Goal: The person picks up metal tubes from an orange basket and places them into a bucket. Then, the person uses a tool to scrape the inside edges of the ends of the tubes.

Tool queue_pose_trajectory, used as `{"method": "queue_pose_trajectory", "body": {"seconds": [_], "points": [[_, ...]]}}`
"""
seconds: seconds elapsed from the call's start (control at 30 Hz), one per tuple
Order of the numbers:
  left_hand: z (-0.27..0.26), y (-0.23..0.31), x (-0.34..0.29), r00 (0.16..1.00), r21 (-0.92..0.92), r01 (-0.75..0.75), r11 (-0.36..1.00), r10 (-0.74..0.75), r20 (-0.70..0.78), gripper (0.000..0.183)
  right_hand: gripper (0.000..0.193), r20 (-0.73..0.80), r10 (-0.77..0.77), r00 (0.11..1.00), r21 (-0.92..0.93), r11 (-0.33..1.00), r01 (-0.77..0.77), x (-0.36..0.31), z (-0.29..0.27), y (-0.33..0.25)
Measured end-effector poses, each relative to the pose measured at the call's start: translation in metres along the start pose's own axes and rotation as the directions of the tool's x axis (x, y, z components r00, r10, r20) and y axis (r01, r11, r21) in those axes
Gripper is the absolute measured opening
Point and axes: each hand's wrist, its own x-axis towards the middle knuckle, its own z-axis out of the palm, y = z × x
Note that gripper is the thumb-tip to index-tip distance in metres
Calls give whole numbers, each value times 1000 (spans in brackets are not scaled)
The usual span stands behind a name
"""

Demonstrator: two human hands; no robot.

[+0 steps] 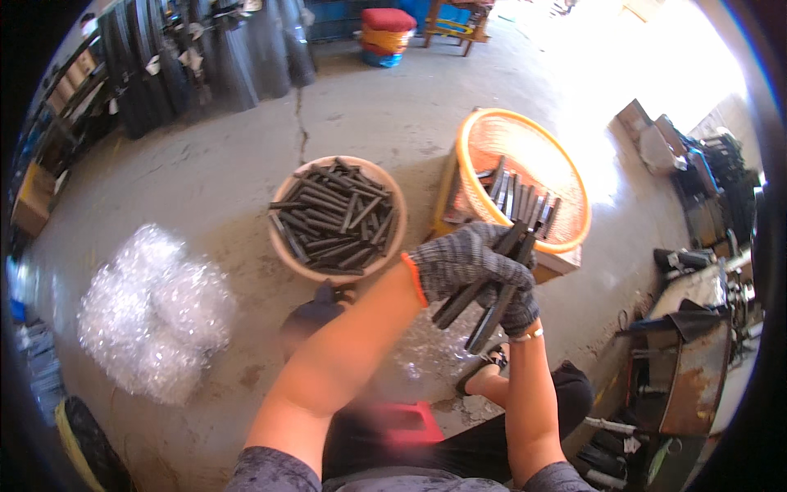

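Observation:
Both my hands wear grey knitted gloves and are closed together around a few long black bars, in front of the orange basket. My left hand [463,261], with an orange cuff, wraps over the bars from the left. My right hand [518,310] grips them from the right and below, its fingers partly hidden. The black bars [485,321] slant from lower left to upper right, their upper ends reaching over the rim of the orange mesh basket [576,176]. More black bars [512,193] lean inside that basket. Left of my hands, a pink tub [399,215] holds many short black pieces [332,215].
Crumpled clear plastic wrap [160,316] lies on the floor at left. A cardboard box [561,261] supports the basket. A red stool [410,422] is under me. Long black strips [238,61] stand at the back left. Racks with dark parts [697,353] line the right side.

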Motion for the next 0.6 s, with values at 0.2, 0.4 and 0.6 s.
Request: {"method": "queue_pose_trajectory", "body": {"seconds": [0.2,0.4,0.6], "points": [[-1,-36,14,988,255,155,954,-153,-28,26,42,-130,85,988,-967,-230,-108,-67,-108,186],[3,-4,6,996,102,87,991,-89,17,27,49,-687,354,634,-558,302,-773,-121,-199,306],[-1,-17,16,999,84,-27,996,29,-31,26,51,-294,43,955,310,949,53,-14,-94,90]]}}
